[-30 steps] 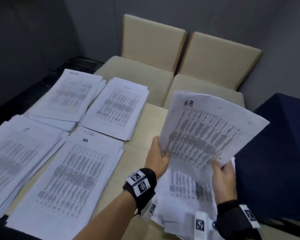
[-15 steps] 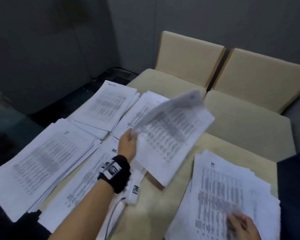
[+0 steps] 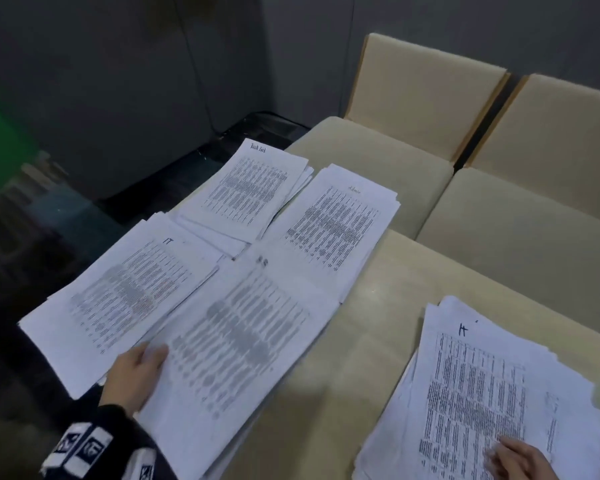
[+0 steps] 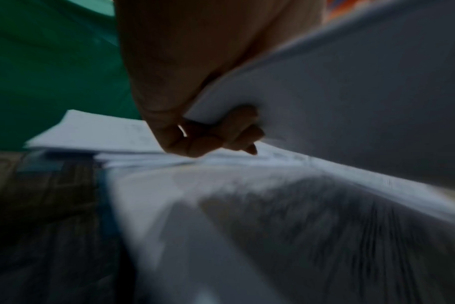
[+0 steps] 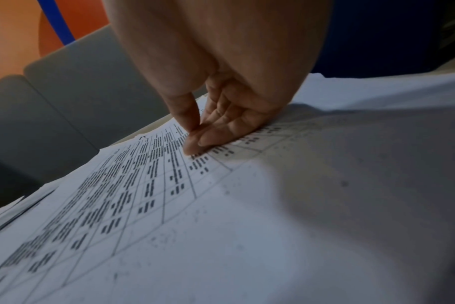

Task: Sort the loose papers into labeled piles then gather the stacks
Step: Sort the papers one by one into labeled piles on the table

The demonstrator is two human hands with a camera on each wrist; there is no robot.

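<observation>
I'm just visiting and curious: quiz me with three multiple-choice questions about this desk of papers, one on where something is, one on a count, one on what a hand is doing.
1. Where is the pile marked IT?
A. on a chair
B. at the table's left edge, beside the pile under the left hand
C. under the right hand

2. How many beige chairs stand behind the table?
A. one
B. two
C. four

3. What is the left hand doing?
A. gripping the edge of a sheet
B. resting flat on the bare table
C. pointing at a chair

Answers:
1 B: the head view shows it at the left, next to the pile the left hand is at.
2 B: two chairs stand side by side.
3 A: the left wrist view shows the fingers curled round the paper's edge.
</observation>
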